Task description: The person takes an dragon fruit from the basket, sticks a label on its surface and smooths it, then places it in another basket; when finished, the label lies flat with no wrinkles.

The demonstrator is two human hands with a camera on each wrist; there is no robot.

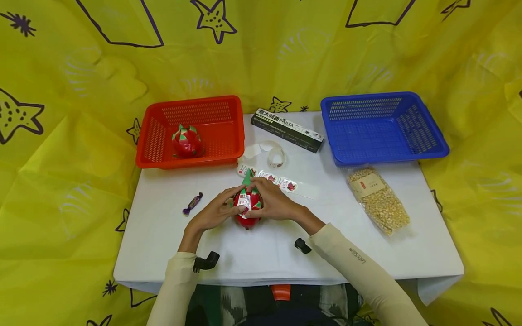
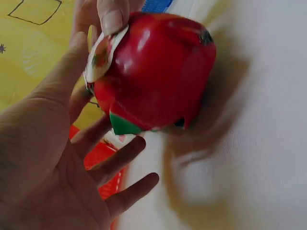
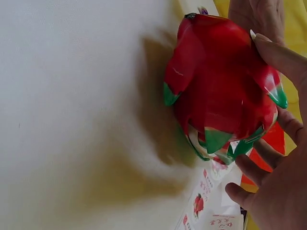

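Observation:
A red dragon fruit with green-tipped scales [image 1: 248, 222] is between my two hands over the white table, its leafy end pointing away from me. On its upper side lies a white label sticker [image 1: 244, 200], with one edge lifted off the skin in the left wrist view. My left hand [image 1: 213, 212] holds the fruit's left side, thumb at the sticker, lower fingers spread. From the other side my right hand [image 1: 277, 202] grips it, its thumb [image 2: 113, 21] pressing the sticker's edge.
A strip of stickers [image 1: 269, 177] with a loose roll lies just beyond the hands. The red basket [image 1: 220, 156] holds another dragon fruit [image 1: 188, 144]. Around are a blue basket [image 1: 383, 136], a pasta box [image 1: 287, 130], a bag of kernels [image 1: 381, 203] and a wrapped candy [image 1: 192, 203].

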